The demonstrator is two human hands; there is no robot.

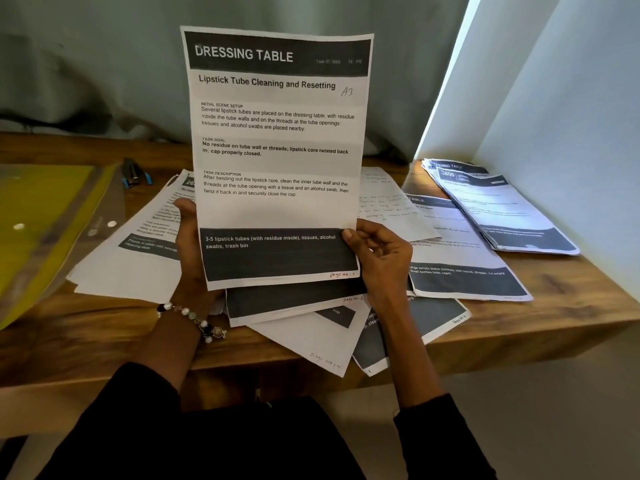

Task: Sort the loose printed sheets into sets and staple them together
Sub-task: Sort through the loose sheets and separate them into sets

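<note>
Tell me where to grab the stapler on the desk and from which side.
Take the stapler across its long dark body, near the middle, coming down from above. It lies flat on the wooden desk with its blue-trimmed end toward the person, beside the yellow folder and just clear of the loose sheets. Both hands are busy: left hand and right hand hold the raised sheet.

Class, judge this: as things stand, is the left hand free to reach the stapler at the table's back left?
Probably not yet: the left hand grips the raised sheet. The stapler itself lies uncovered beside the yellow folder.
</note>
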